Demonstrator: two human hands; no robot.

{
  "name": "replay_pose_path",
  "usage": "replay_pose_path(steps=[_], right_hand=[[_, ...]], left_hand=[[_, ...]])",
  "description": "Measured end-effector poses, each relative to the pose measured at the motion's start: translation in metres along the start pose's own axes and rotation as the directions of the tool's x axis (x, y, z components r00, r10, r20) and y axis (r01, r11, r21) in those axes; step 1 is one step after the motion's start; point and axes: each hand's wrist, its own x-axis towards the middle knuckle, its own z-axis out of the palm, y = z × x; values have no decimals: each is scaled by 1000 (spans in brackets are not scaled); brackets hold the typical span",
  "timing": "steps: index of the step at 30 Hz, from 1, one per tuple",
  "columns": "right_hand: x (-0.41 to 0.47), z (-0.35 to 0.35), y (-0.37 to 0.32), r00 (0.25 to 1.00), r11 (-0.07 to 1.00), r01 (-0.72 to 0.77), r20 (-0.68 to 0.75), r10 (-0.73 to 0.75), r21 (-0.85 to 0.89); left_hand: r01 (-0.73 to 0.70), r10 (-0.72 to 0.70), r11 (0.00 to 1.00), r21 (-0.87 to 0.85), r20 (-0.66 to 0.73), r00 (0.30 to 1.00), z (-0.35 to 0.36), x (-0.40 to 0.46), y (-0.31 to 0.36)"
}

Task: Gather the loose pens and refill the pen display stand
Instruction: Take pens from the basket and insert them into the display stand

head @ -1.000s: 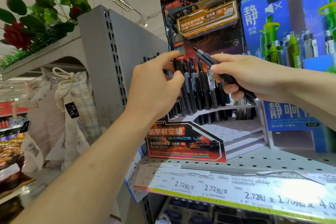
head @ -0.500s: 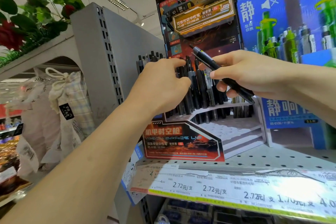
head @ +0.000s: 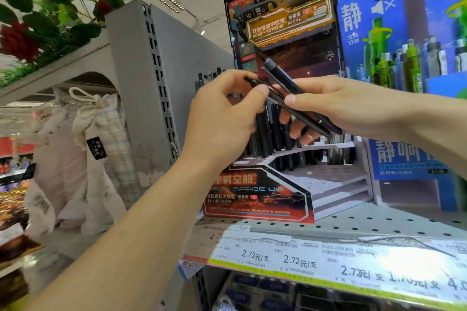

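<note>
A: Where are the loose pens (head: 300, 100)?

B: Centre of frame, a small black bundle gripped in the right hand (head: 346, 106), thumb on top, fingers curled beneath. Long axis runs diagonally, upper left to lower right.

A: Left hand (head: 222, 121)?

B: Just left of the bundle. Thumb and forefinger pinch the upper-left end of one pen, so that end points straight into its fingers. Other fingers curled loosely.

A: And the pen display stand (head: 283, 159)?

B: Directly behind and below both hands, on the perforated shelf (head: 379, 225). Back row holds upright black pens (head: 265, 134); the stepped tiers at lower right look bare.

A: Which hand is nearer the slots?

B: Left, by my reading. The pinched pen lies slanted, the slots take pens upright, so it likely needs drawing out leftward and tipping vertical. Exact slot: cannot tell, the hands cover it.
</note>
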Motion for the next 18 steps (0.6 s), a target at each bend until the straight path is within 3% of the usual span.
replay_pose_path(steps=[3,7,10,13,18], right_hand=[[2,-4,3,992,999,-13,-126,17,33],[3,-4,4,973,1000,-15,-229,17,11],[4,-2,1,977,995,-25,-210,44,92],[2,1,-4,978,987,25,-208,8,159],[-2,5,-6,945,996,93,-317,-84,13]], left_hand=[[12,-53,974,-227,-175,983,-17,2,3],[-57,-23,967,-247,-310,951,-33,3,2],[-92,80,995,-30,-280,957,-35,0,-5],[-151,201,958,244,-196,960,-33,-4,-10],[-179,234,920,348,-123,965,-30,0,-5]])
